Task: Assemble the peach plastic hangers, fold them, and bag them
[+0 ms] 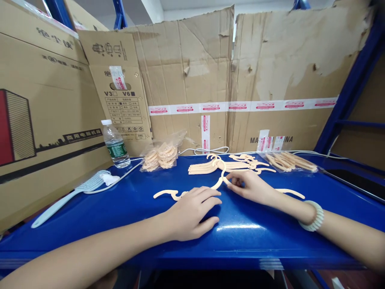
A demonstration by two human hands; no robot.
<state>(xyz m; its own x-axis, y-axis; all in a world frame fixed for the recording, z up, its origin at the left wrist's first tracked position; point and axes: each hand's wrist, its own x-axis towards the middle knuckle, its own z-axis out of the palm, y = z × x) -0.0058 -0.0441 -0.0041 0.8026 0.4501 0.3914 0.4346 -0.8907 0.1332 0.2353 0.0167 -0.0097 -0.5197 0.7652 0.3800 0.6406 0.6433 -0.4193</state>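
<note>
A peach-coloured clothes hanger (217,184) lies on the blue table with its hook pointing away from me. Its two arms stretch out to the left and right, partly hidden beneath my hands. Near the base of the hook, my right hand (251,185) is closed, thumb and fingertips pinching the hanger. My left hand (195,212) is over the hanger's left arm, palm down with fingers apart; whether it touches the hanger I cannot tell. Just behind lies a row of similar hanger pieces (203,168), with more hangers (243,157) beside it.
Bagged peach parts (161,156) and a water bottle (116,146) stand at the back left. A pale blue brush (57,206) lies at the left edge. More bagged pieces (288,161) and a dark flat device (357,184) are on the right. Cardboard (186,80) walls the back.
</note>
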